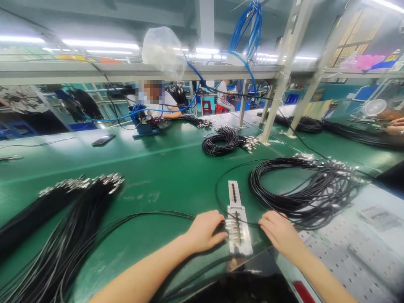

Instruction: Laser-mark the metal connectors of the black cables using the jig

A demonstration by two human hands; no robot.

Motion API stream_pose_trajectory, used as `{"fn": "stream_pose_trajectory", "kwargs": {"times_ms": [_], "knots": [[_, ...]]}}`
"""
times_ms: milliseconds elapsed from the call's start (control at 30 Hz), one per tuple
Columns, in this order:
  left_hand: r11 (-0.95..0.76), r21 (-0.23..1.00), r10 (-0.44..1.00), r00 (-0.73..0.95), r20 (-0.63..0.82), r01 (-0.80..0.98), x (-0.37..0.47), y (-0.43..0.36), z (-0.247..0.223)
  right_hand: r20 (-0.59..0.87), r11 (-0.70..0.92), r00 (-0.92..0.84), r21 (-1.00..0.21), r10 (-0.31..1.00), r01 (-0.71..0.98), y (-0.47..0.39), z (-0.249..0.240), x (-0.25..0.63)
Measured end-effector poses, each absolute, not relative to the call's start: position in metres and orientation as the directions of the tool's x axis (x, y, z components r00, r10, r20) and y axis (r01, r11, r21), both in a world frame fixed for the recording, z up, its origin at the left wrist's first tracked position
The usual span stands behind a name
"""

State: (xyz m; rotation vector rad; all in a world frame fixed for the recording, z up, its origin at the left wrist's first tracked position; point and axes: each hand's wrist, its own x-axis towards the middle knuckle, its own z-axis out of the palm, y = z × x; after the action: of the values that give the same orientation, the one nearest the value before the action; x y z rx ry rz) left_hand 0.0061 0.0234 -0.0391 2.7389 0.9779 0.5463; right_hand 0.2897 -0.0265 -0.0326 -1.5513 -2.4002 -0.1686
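Fingers on our left hand (205,230) curl inward, thumb and forefinger apart at their tips, just beside the left edge of a pale slotted block (245,232); we cannot tell whether they close on the thin black cables (164,213) that run in under the hand. Several silver plugs (232,230) lie across the near part of that block, their left ends next to our left thumb. On the right, the fingers of our right hand (280,233) sit close together at a dark cable (253,224) that leads to the block, though we cannot tell whether they pinch it. The block lies lengthwise, near to far, on the green table (176,176) between our two hands.

To the left we have a thick bundle of black cables (83,216) with silver ends pointing away from us. A large coil (274,199) lies just beyond our right hand, and a smaller coil (213,148) lies farther off. At the far left, a phone (103,140) rests near a small blue machine (145,127). Behind that machine is a person (170,101) in a white top.
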Motion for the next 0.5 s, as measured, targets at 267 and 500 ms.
{"fn": "stream_pose_trajectory", "kwargs": {"times_ms": [267, 500], "knots": [[-0.79, 0.256, 0.612, 0.732, 0.298, 0.557, 0.008, 0.026, -0.041, 0.583, 0.167, -0.102, -0.059, 0.806, 0.984, -0.014, -0.026, 0.329], [-0.791, 0.247, 0.611, 0.744, 0.273, 0.559, 0.009, 0.028, -0.045, 0.751, 0.112, 0.168, -0.306, 0.638, 0.945, -0.015, -0.021, 0.365]]}}
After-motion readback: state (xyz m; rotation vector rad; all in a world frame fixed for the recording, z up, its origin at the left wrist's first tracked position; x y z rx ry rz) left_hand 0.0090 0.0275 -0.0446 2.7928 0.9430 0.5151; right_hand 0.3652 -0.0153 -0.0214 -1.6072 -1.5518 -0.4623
